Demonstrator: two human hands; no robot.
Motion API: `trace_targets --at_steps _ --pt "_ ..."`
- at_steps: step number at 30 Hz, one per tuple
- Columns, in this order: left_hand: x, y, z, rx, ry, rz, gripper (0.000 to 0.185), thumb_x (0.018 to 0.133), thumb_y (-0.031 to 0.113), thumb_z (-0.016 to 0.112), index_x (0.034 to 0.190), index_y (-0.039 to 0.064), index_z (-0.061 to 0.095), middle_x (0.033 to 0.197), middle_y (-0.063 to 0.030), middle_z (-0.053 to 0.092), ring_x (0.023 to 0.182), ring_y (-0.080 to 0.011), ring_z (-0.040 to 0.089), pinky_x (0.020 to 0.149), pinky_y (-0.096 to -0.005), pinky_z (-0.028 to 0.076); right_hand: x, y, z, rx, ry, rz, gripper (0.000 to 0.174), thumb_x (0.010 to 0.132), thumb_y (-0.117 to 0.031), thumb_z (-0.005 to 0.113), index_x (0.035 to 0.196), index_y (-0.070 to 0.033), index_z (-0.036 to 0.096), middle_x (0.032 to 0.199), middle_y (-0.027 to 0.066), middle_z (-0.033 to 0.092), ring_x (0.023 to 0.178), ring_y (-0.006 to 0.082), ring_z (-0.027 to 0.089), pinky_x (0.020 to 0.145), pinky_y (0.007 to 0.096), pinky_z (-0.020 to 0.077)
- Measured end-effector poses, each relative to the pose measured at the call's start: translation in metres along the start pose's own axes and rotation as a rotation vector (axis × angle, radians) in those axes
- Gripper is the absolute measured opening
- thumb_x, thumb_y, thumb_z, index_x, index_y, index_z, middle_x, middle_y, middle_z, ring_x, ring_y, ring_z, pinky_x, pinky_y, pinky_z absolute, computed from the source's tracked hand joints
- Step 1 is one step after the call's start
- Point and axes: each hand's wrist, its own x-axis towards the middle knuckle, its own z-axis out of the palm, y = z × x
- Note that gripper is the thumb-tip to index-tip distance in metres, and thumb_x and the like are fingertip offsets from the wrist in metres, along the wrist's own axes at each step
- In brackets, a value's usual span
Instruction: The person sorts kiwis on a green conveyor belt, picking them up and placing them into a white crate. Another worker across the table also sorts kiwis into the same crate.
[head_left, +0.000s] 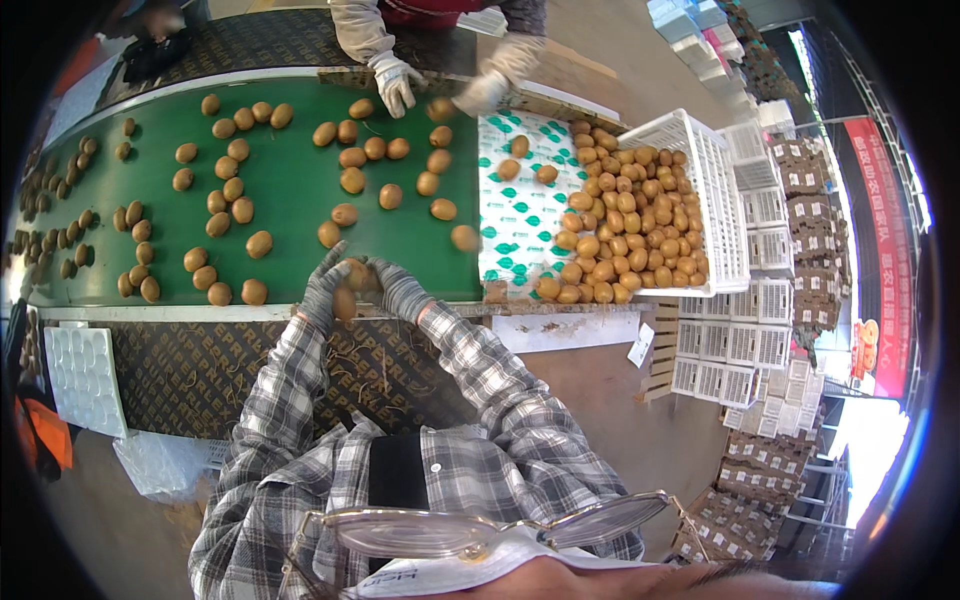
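Note:
Both of my hands wear grey knit gloves at the near edge of a green conveyor belt (300, 180). My left hand (324, 289) curves around the left side of several kiwifruit (345, 300). From the right, my right hand (401, 289) closes in on the same blurred group; which fruit each hand holds is unclear. More kiwifruit (259, 244) lie scattered in loose rows along the belt. To the right, a heap of kiwifruit (622, 225) spills from a tipped white plastic crate (724, 202) onto a white sheet with green leaf prints (517, 202).
Across the belt, a co-worker's white-gloved hands (396, 84) reach over the far edge, one blurred near a kiwifruit. A white moulded tray (86, 375) leans at the left above a clear plastic bag (161, 461). Stacked white crates (731, 330) and cartons (761, 472) stand at the right.

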Motion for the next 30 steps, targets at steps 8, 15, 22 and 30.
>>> trace_targets --at_steps 8,15,22,30 --pt "-0.006 0.009 0.033 0.055 -0.224 -0.232 0.054 0.087 0.023 0.062 0.133 0.002 0.045 0.122 -0.0135 0.053 0.096 -0.0211 0.060 0.075 -0.0315 0.055 -0.024 0.037 -0.014 -0.123 0.097 -0.063 0.047 0.071 -0.022 0.077 0.110 -0.005 0.058 0.108 0.0143 0.059 0.100 0.0307 0.057 0.085 0.0396 0.0496" --pt "-0.027 -0.030 0.011 -0.761 -0.339 -0.599 0.051 0.088 0.020 0.057 0.129 -0.005 0.043 0.117 -0.0166 0.055 0.071 -0.0253 0.064 0.054 -0.0319 0.057 -0.020 0.054 -0.005 0.173 0.097 0.201 0.045 0.072 -0.031 0.077 0.108 -0.009 0.061 0.101 0.0133 0.062 0.094 0.0285 0.059 0.086 0.0398 0.0481" --pt "-0.076 -0.002 0.013 -0.517 -0.070 -0.377 0.065 0.088 0.023 0.058 0.143 0.017 0.025 0.109 -0.0151 0.056 0.077 -0.0212 0.061 0.058 -0.0292 0.055 0.018 0.114 -0.016 -0.220 0.382 0.423 0.076 0.073 -0.052 0.068 0.131 -0.011 0.043 0.125 0.0166 0.052 0.114 0.0343 0.050 0.093 0.0479 0.0409" --pt "-0.148 -0.075 -0.049 -0.120 0.033 -0.364 0.062 0.084 0.012 0.065 0.139 0.005 0.037 0.114 -0.0088 0.057 0.089 -0.0208 0.062 0.078 -0.0336 0.054 0.084 0.096 0.023 -0.901 -0.152 -0.231 0.074 0.084 -0.058 0.048 0.147 -0.028 0.020 0.155 0.0100 0.008 0.143 0.0301 0.005 0.106 0.0664 0.0030"
